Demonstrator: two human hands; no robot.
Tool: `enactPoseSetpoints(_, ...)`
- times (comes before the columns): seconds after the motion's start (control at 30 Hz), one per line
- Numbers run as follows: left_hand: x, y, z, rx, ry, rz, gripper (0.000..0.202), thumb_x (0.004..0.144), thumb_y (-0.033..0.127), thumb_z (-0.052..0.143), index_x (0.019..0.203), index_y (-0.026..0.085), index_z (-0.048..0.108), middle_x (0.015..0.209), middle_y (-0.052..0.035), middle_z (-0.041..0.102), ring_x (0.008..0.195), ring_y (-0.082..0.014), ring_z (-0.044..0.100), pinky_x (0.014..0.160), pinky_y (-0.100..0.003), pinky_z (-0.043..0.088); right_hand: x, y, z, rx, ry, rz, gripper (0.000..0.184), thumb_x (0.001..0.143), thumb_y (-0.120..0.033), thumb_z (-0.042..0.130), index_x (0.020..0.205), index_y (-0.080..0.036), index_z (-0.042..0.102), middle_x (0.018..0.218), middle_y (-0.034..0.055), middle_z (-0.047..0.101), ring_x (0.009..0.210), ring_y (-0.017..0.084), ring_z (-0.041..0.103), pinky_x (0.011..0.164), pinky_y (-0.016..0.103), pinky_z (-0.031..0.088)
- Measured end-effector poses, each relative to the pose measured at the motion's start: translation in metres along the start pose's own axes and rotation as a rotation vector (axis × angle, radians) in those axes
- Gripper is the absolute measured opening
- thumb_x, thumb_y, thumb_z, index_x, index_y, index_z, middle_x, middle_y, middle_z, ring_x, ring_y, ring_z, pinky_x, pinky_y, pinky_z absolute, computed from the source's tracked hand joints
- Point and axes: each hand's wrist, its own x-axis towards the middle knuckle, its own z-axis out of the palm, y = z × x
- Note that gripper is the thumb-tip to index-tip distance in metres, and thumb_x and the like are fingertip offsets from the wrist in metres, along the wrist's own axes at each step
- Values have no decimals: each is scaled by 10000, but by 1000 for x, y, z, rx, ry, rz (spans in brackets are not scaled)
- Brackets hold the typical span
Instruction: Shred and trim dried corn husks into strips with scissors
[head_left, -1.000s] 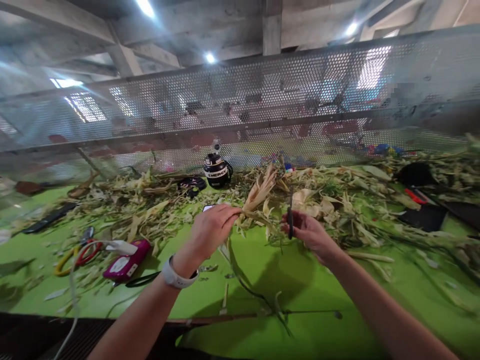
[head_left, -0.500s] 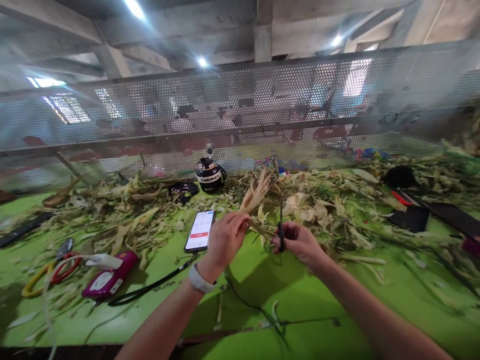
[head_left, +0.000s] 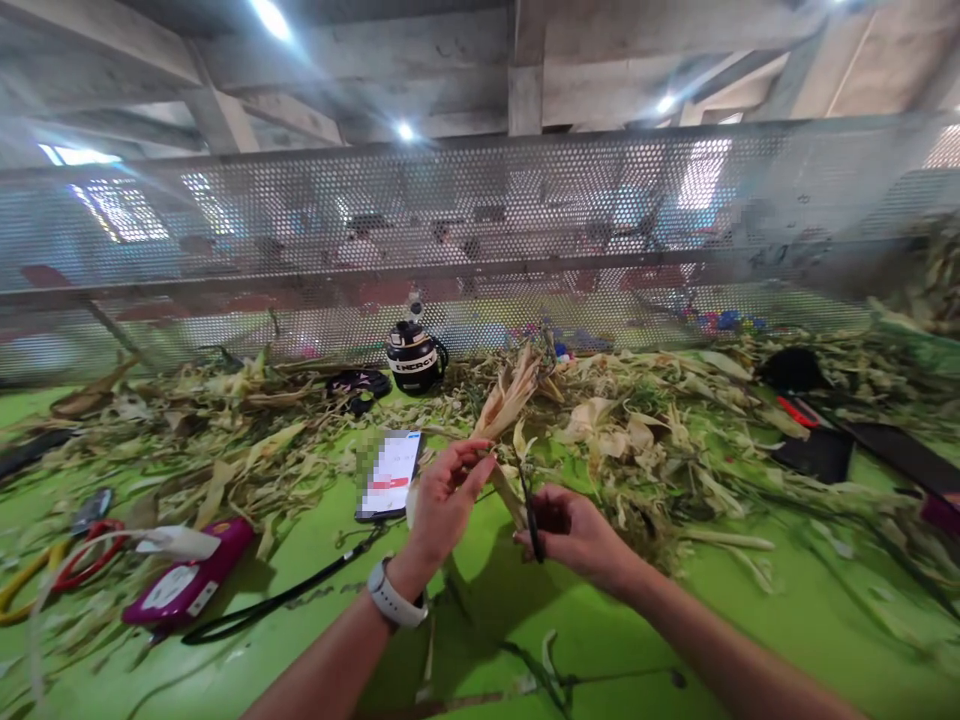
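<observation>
My left hand (head_left: 444,515), with a pale watch at the wrist, pinches a bundle of dry, straw-coloured leaves (head_left: 508,398) resembling corn husk. Its spread tips point up and away, while the stalk end angles down to the right between my hands. Closed around dark-handled scissors (head_left: 533,525) is my right hand (head_left: 581,540). Their blades rise toward the upper left, beside the stalk; whether they touch it I cannot tell. A lit phone (head_left: 390,478) lies on the green table (head_left: 300,650) left of my left hand.
Loose dry leaves (head_left: 660,420) cover much of the table. A black "ENERGY" bottle (head_left: 414,360) stands at the back before a perforated metal screen (head_left: 480,230). On the left lie a purple power bank (head_left: 191,575) with a white plug and red-and-yellow-handled scissors (head_left: 82,555).
Both hands sit slightly lower, and my right hand has moved left. The scissors have swung from nearly upright to leaning left, and the bundle's stalk end now points more steeply down.
</observation>
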Motion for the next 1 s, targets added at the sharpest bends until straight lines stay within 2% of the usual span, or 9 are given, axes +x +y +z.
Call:
enactPoseSetpoints(0.07,3,1,-3,2,46,10,237,716,303,661,912,177,615,746,-7,629,622,-98,545,557,-193,427,-2,1,0,-12,-11,20,363,517,-250,816,678,-153,506,606,-64,519,560,69,499,547,211,481)
enactPoseSetpoints(0.17,9,-2,-11,12,181,76,209,749,311,624,909,179,594,812,-10,616,700,-103,549,633,-203,445,-4,3,-4,-67,-84,68,349,557,-274,799,718,-142,519,626,-51,530,584,84,524,580,246,509)
enactPoseSetpoints(0.27,16,-7,-20,27,247,94,221,753,325,609,915,179,575,838,-11,604,749,-114,551,671,-219,449,-4,2,-8,-101,-102,28,313,602,-277,778,733,-132,534,643,-42,532,590,75,521,581,227,497)
enactPoseSetpoints(0.37,19,-12,-20,103,118,13,248,738,333,610,920,169,569,830,-20,606,740,-131,557,651,-239,452,-4,-6,-11,-38,-27,-24,324,616,-318,769,761,-137,544,687,-26,553,598,79,519,549,220,492)
enactPoseSetpoints(0.53,11,-15,-5,206,-129,-54,271,754,330,575,967,163,565,876,-44,612,796,-160,577,687,-279,466,-6,-18,-12,-17,56,-26,351,616,-360,768,798,-141,564,702,-10,578,627,100,539,525,218,489)
enactPoseSetpoints(0.63,7,-10,2,213,-228,-77,260,761,308,557,975,160,563,886,-50,614,821,-166,578,715,-291,468,-9,-23,-9,-12,46,-9,347,603,-345,779,786,-146,561,696,-10,581,639,107,546,543,223,493)
enactPoseSetpoints(0.73,9,-1,11,222,-333,-75,245,741,264,567,956,147,568,862,-53,615,815,-166,576,736,-293,466,-8,-28,-6,-18,-17,19,355,580,-321,795,768,-147,548,663,-27,556,586,89,517,525,218,482)
enactPoseSetpoints(0.87,24,6,35,216,-405,-21,236,726,221,566,951,151,579,847,-47,629,783,-160,585,716,-278,469,-9,-36,-10,-55,-58,6,326,616,-312,771,793,-147,551,671,-35,530,571,73,491,511,199,464)
enactPoseSetpoints(1.0,39,-4,63,202,-493,-50,318,710,168,560,1026,133,572,892,-74,665,806,-172,615,742,-286,476,-14,-48,-31,-196,30,21,307,631,-283,757,830,-148,567,694,-23,554,636,101,525,553,210,478)
